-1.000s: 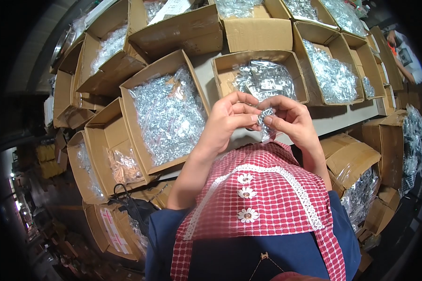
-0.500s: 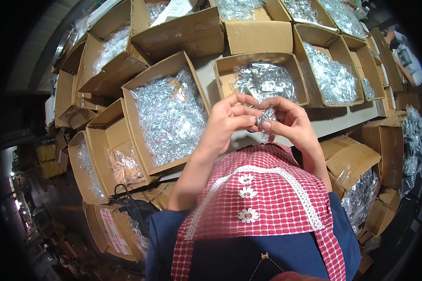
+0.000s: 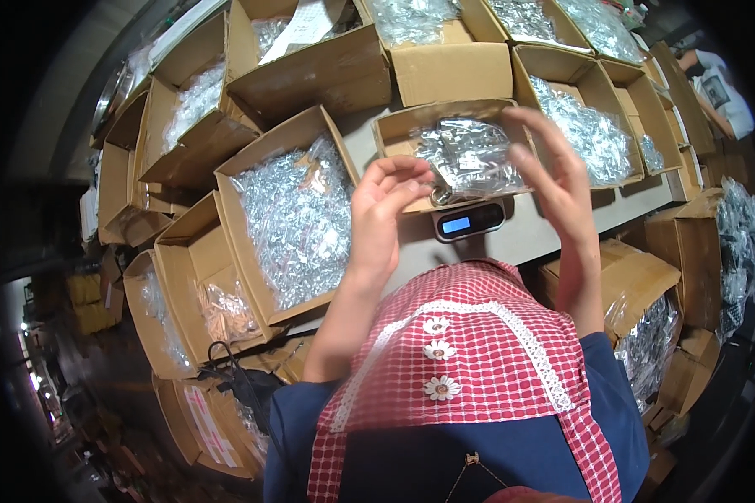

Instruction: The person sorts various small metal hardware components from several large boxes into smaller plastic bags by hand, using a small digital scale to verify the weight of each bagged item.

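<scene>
My left hand (image 3: 380,210) is closed, thumb and fingers pinched together at the near side of a shallow cardboard box (image 3: 398,144). At its fingertips is a small clear packet with a round metal part (image 3: 439,195), partly hidden by the fingers. My right hand (image 3: 562,180) is raised over the box's right side, fingers apart and slightly blurred, with nothing seen in it. Inside the box lies a pile of clear packets with metal parts (image 3: 470,151). Just below the box's near edge shows a small scale (image 3: 470,222) with a lit blue display.
A large carton of small bagged metal parts (image 3: 298,226) stands to the left. Beside it, a carton holds copper-coloured pieces (image 3: 226,312). More cartons line the far side, one with a white paper (image 3: 306,29). At far right is another person (image 3: 721,92).
My hands have parted: the right has moved up and right and opened, the left has shifted slightly left. The scale's display has come into sight between them.
</scene>
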Demonstrator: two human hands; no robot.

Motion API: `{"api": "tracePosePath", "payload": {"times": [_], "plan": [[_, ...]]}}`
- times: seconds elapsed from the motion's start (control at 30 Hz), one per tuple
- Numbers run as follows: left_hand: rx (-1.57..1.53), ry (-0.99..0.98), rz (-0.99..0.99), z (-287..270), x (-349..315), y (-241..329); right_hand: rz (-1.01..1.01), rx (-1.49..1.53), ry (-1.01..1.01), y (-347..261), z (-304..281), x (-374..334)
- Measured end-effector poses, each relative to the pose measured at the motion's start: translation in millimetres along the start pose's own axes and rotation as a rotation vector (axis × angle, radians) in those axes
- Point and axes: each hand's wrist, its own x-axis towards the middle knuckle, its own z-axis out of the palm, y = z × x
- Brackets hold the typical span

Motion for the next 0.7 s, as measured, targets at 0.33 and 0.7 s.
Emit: {"api": "tracePosePath", "payload": {"times": [0.33,0.7], "plan": [[0.073,0.190,0.117,-26,3,2,0.260,0.186,0.315,39,-59,-22],[0.075,0.221,0.113,-45,6,11,0.545,0.351,0.164,87,-82,-66]]}}
